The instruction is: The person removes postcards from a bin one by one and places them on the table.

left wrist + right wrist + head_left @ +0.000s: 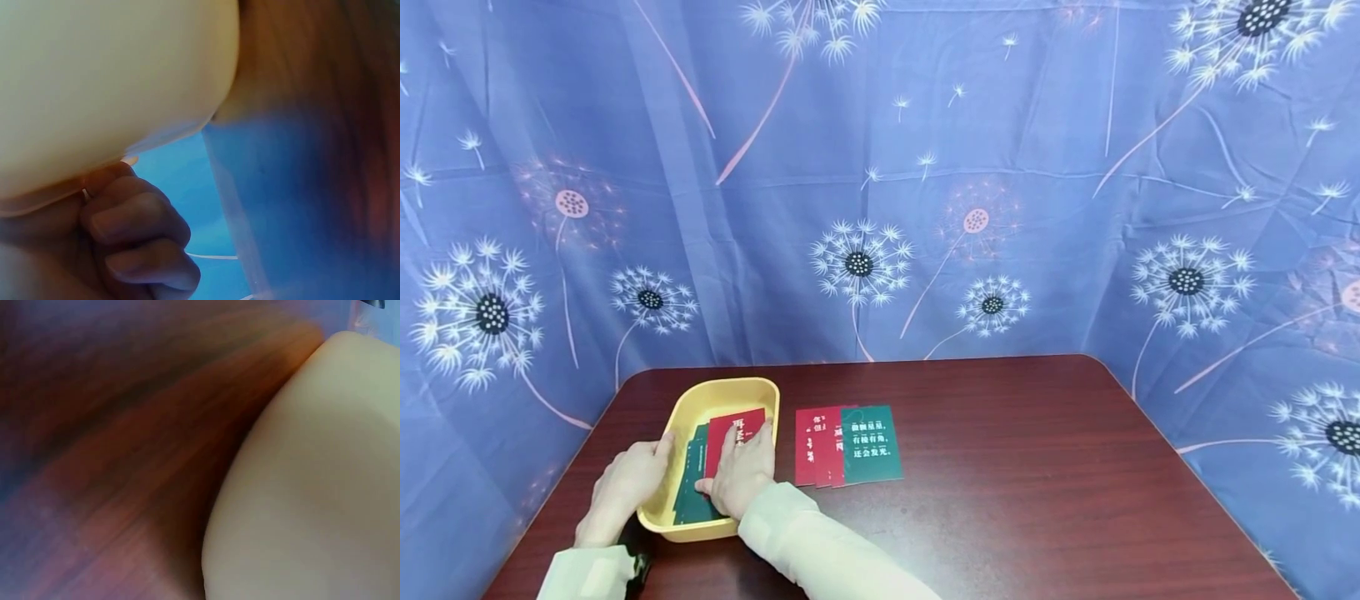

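A yellow plastic basket [702, 390] stands at the left of the table, with a red card [722, 427] and several green cards [691, 475] in it. My left hand [631, 477] grips the basket's left rim; the left wrist view shows its curled fingers [147, 215] at the rim beside the pale wall. Inside the basket, my right hand [743, 471] reaches over the right rim, its fingers extended on the red card and its thumb over the green ones. Only the basket's outer wall [306, 487] and the table show in the right wrist view.
Right of the basket, overlapping red cards [806, 446] lie with a green card [871, 446] on top at their right end; white characters are printed on them. The dark red-brown table [1037, 467] extends right. A blue dandelion-patterned curtain [917, 167] hangs behind and along both sides.
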Demonstrator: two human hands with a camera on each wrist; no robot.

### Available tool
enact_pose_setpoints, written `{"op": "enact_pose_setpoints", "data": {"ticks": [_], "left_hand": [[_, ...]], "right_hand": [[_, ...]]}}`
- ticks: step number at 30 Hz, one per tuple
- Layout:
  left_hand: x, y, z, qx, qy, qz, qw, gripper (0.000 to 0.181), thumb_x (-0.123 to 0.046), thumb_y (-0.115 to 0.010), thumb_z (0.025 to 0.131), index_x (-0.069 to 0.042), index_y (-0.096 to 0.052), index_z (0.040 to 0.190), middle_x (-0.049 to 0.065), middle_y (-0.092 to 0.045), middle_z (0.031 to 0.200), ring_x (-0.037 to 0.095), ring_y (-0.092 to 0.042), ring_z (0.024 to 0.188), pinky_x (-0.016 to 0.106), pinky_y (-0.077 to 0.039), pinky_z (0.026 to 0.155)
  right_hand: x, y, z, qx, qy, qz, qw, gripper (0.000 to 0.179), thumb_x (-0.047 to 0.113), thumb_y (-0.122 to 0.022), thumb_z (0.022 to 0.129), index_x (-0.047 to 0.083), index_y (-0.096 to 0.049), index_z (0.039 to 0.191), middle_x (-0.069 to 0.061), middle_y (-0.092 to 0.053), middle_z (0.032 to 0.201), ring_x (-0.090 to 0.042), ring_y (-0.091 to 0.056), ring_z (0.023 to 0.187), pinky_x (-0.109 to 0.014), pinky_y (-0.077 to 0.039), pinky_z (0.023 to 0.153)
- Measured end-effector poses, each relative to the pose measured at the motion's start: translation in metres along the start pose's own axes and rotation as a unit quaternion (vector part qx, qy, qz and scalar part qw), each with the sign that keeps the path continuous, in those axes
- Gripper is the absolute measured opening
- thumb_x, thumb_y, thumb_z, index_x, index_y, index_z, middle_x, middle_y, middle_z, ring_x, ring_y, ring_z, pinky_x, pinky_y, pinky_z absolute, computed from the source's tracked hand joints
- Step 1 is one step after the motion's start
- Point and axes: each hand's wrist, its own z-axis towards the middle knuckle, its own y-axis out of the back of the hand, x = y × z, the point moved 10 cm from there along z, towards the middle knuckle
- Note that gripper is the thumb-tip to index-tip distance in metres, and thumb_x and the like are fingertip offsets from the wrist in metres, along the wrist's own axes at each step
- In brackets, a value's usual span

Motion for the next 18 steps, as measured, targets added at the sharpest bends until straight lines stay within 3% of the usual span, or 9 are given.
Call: {"op": "enact_pose_setpoints", "data": {"ticks": [6,10,18], "left_hand": [[0.0012,-0.0017,0.0013,0.000,-0.004,0.003,1.0000,0.076,-0.056,-0.018,0.102,0.004,-0.063,0.116,0.032,-0.061,0.102,0.042,-0.061,0.085,0.052,-0.044,0.061],[0.0014,-0.0036,0.0010,0.005,-0.009,0.006,0.9999,0.076,-0.056,-0.017,0.102,0.003,-0.062,0.119,0.033,-0.060,0.105,0.044,-0.061,0.088,0.053,-0.045,0.062],[0.0008,-0.0023,0.0018,0.001,-0.011,0.007,0.9999,0.072,-0.054,-0.018,0.103,-0.001,-0.066,0.108,0.030,-0.062,0.098,0.041,-0.061,0.084,0.052,-0.044,0.060]], "right_hand": [[-0.0005,0.0022,-0.0012,-0.003,0.005,0.014,0.9999,0.097,0.091,-0.031,0.073,0.036,-0.026,0.152,0.014,-0.051,0.138,-0.012,-0.042,0.133,-0.039,-0.018,0.111],[-0.0028,0.0072,-0.0018,-0.031,0.002,0.018,0.9993,0.107,0.095,-0.038,0.063,0.036,-0.028,0.151,0.007,-0.054,0.136,-0.017,-0.047,0.127,-0.037,-0.025,0.105],[-0.0045,0.0086,-0.0001,-0.051,-0.001,0.040,0.9979,0.117,0.098,-0.045,0.054,0.035,-0.028,0.151,0.008,-0.058,0.130,-0.015,-0.051,0.122,-0.036,-0.025,0.104]]}}
